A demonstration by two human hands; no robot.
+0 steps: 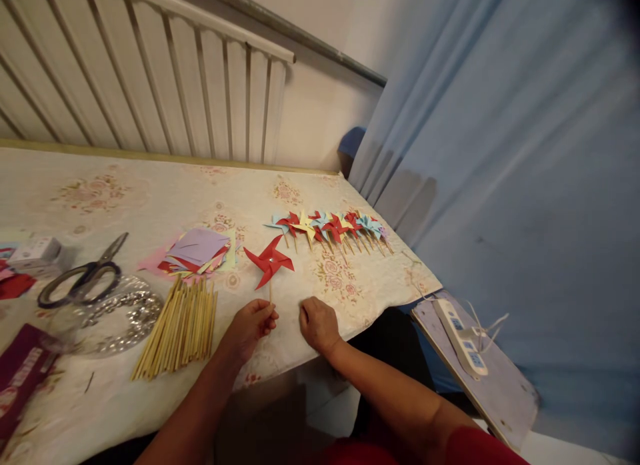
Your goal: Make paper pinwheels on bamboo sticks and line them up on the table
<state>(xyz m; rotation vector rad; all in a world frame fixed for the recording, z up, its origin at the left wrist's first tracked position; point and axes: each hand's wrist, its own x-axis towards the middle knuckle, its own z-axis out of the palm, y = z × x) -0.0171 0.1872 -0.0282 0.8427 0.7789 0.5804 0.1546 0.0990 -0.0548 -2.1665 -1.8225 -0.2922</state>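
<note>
My left hand (251,326) pinches the wooden stick of a red paper pinwheel (269,260), which lies flat on the flowered tablecloth (150,198). My right hand (319,324) rests on the cloth just right of the stick, fingers curled in, with nothing visible in it. A row of several finished pinwheels (333,226) in red, yellow and light blue lies further back to the right. A bundle of bare wooden sticks (179,326) lies left of my left hand.
A stack of coloured paper squares (199,250) sits behind the sticks. Black scissors (84,276) rest on a clear bag of silver pins (113,316). A white power strip (461,336) lies on a grey board right of the table. Blue curtain (500,152) hangs beyond.
</note>
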